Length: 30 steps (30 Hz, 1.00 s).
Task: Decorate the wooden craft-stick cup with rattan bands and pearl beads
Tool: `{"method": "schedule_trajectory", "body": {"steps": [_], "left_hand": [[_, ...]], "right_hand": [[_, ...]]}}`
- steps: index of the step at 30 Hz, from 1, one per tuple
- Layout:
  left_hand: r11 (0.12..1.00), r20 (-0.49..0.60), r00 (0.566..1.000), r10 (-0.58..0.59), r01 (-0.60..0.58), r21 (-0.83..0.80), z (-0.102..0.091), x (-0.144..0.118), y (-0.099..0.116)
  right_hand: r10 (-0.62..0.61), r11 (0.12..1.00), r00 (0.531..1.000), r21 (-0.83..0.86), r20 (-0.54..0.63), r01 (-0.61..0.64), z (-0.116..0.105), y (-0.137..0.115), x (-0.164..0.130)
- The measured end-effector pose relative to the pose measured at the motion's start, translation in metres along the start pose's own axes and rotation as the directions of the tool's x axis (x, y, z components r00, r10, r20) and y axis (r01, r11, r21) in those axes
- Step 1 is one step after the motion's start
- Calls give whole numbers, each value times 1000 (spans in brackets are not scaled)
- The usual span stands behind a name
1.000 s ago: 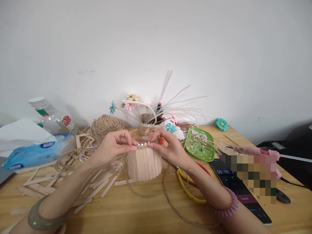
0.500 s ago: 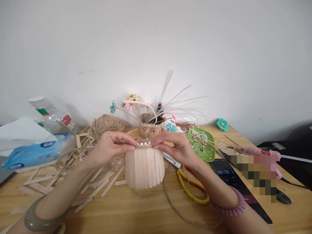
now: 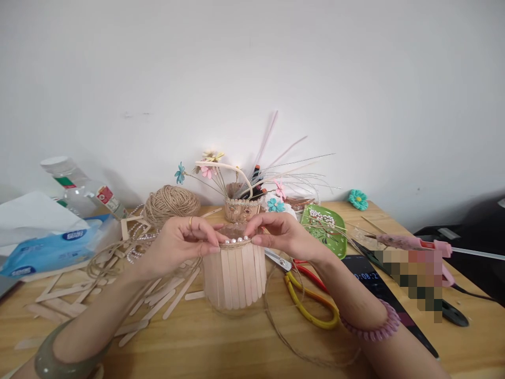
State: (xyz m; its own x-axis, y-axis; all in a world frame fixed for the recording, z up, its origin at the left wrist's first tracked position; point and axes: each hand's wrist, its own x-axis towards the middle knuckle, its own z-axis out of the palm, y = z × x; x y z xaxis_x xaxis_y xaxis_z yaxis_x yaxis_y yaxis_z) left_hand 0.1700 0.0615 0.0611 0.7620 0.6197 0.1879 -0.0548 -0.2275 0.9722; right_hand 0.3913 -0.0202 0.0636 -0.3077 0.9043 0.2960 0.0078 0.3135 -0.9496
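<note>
Craft-stick pot (image 3: 235,276) upright mid-tabletop (image 3: 221,342). Left hand (image 3: 179,245), right hand (image 3: 286,237) pinch pearl string (image 3: 236,240) onto twine-wrapped rim. Front pearls seated; rest of rim unseen, twine tail (image 3: 284,337) loose.

We cannot read the maker's mark on the pink hot-glue gun (image 3: 410,243), since a block of coarse pixels covers its handle. The black phone (image 3: 366,276) with a timer display is half under that block and under our right forearm. The blue-and-white tissue pack (image 3: 43,251) runs off the left edge. The far rim of the pale wooden craft-stick cup (image 3: 235,276) is behind our fingertips (image 3: 215,249).
</note>
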Motion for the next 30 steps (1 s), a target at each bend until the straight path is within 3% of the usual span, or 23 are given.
{"method": "schedule_trajectory", "body": {"steps": [6,10,16,30], "left_hand": [[994,-41,999,-21,25,104,7,0,6],[970,-128,985,118,-86,228,10,-2,6],[940,-145,953,266,-223,258,12,-4,8],[995,-15,996,84,-85,-52,10,1,9]], "right_hand": [[-15,995,998,102,-61,21,-3,7,0],[-20,976,991,210,-135,48,-9,15,-1],[-109,964,976,219,-191,150,-12,15,-1],[-155,952,957,223,-246,211,-10,16,1]]}}
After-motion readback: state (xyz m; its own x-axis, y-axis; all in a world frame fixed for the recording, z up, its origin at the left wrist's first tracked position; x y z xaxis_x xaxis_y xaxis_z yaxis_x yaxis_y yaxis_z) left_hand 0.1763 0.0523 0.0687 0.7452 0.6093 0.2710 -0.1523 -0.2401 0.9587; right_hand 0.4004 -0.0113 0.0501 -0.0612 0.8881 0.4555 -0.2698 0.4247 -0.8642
